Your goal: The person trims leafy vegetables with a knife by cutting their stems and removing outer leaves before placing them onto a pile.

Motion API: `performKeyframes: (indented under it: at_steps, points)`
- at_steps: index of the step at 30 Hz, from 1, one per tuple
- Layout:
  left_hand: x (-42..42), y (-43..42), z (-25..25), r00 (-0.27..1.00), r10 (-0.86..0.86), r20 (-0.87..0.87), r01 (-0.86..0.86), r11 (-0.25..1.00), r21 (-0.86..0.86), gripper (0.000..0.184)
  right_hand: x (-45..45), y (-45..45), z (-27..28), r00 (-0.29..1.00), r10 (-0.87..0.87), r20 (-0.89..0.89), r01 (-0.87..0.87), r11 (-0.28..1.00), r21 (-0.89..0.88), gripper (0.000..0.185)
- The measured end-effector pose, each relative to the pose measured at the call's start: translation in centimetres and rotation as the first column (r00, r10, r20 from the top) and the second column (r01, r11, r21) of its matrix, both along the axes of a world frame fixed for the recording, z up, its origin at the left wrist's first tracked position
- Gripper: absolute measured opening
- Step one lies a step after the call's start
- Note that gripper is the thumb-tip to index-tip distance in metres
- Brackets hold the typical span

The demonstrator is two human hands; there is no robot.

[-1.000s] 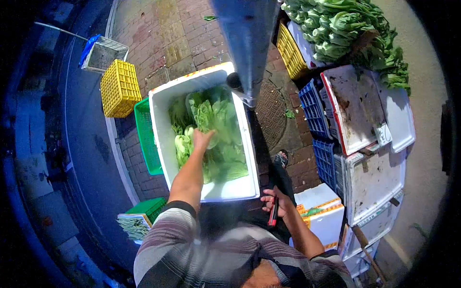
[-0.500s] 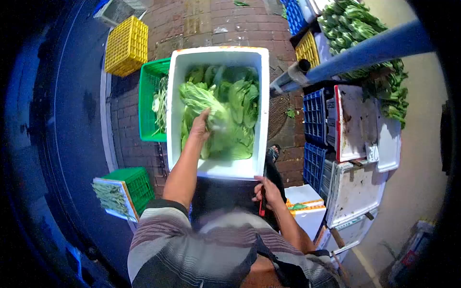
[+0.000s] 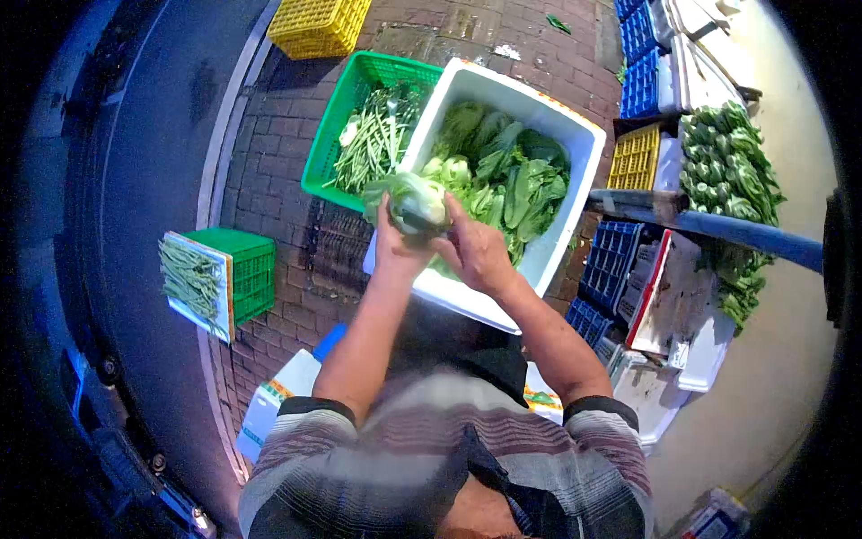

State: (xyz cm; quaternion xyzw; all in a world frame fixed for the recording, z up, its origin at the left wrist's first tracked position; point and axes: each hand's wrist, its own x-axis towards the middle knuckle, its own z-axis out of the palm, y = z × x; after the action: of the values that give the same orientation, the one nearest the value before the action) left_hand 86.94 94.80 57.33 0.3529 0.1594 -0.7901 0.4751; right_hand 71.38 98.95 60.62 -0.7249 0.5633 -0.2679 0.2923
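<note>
Brick pavement (image 3: 287, 117) beside rd (image 3: 171, 117); L hand (image 3: 401, 244) grips veg (image 3: 417, 196) nr foam box (image 3: 558, 229), R hand (image 3: 483, 253) hold unclear.

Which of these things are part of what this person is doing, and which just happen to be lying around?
Seemingly in use:
Leafy vegetable, in the left hand, with the right hand at it
White box with more greens

Apparently just lying about:
Yellow crate
Green crate of beans beside the box
Blue crates
Metal pole
</note>
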Motion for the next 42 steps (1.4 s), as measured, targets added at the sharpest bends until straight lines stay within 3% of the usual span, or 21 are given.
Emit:
performKeyframes:
  at_steps: [8, 13, 16, 18, 24, 28, 33, 38, 39, 42]
  points:
    - [4.3, -1.9, 1.1, 0.992, 0.059, 0.112, -0.073, 0.989, 0.125, 0.059, 4.4, -4.1, 0.7, 0.971, 0.195, -0.136, -0.163, 0.963, 0.215, 0.078]
    - [6.2, -2.9, -0.4, 0.993, 0.114, 0.022, -0.115, 0.986, 0.119, 0.053, 5.6, -5.8, 0.4, 0.969, 0.233, -0.078, -0.227, 0.971, 0.078, 0.069]
    - [8.1, -2.6, -2.5, 0.990, 0.135, -0.046, -0.130, 0.987, 0.089, 0.056, 6.5, -7.1, 1.0, 0.951, 0.299, -0.078, -0.289, 0.950, 0.122, 0.065]
    - [8.4, -3.5, 0.5, 0.998, 0.066, 0.023, -0.069, 0.985, 0.158, 0.055, 6.9, -7.5, 0.7, 0.946, 0.311, -0.097, -0.299, 0.947, 0.118, 0.062]
    - [10.9, -3.2, -0.5, 0.996, 0.073, 0.043, -0.079, 0.982, 0.171, 0.054, 9.0, -8.9, 0.2, 0.917, 0.351, -0.192, -0.335, 0.936, 0.108, 0.053]
    - [11.8, -3.8, -0.1, 0.987, 0.160, -0.013, -0.154, 0.966, 0.209, 0.052, 9.5, -9.9, -1.4, 0.913, 0.404, -0.062, -0.399, 0.914, 0.074, 0.052]
    - [13.7, -3.1, -2.1, 0.985, 0.159, 0.067, -0.170, 0.959, 0.225, 0.055, 10.8, -11.1, -1.2, 0.902, 0.431, 0.023, -0.426, 0.880, 0.210, 0.050]
    - [15.5, -3.6, -2.6, 0.978, 0.194, 0.075, -0.206, 0.949, 0.240, 0.054, 11.4, -11.5, -4.4, 0.855, 0.306, 0.418, -0.457, 0.826, 0.330, 0.045]
    - [16.1, -3.7, -2.7, 0.975, 0.215, 0.057, -0.222, 0.953, 0.207, 0.054, 11.4, -11.9, -4.7, 0.883, 0.227, 0.411, -0.388, 0.846, 0.366, 0.045]
    - [17.3, -3.5, -3.0, 0.959, 0.271, 0.076, -0.279, 0.951, 0.132, 0.055, 12.7, -13.4, -5.4, 0.855, -0.149, 0.497, -0.230, 0.749, 0.621, 0.050]
